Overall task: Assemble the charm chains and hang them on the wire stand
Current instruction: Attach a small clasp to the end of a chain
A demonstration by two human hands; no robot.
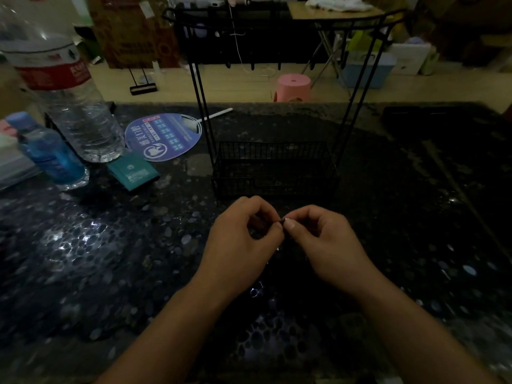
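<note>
A black wire stand (277, 167) with a basket base and a top rail of hooks rises on the dark speckled table just beyond my hands. My left hand (243, 239) and my right hand (324, 239) meet fingertip to fingertip in front of the basket. Between them they pinch a tiny dark charm chain piece (282, 221). The piece is mostly hidden by my fingers and the dim light. No chain is visible on the stand's hooks.
At the left stand a large clear water bottle (63, 92) and a small blue bottle (52, 156). A round blue fan (163, 137) and a teal packet (133, 173) lie beside them. A pink stool (293, 87) is on the floor beyond the table.
</note>
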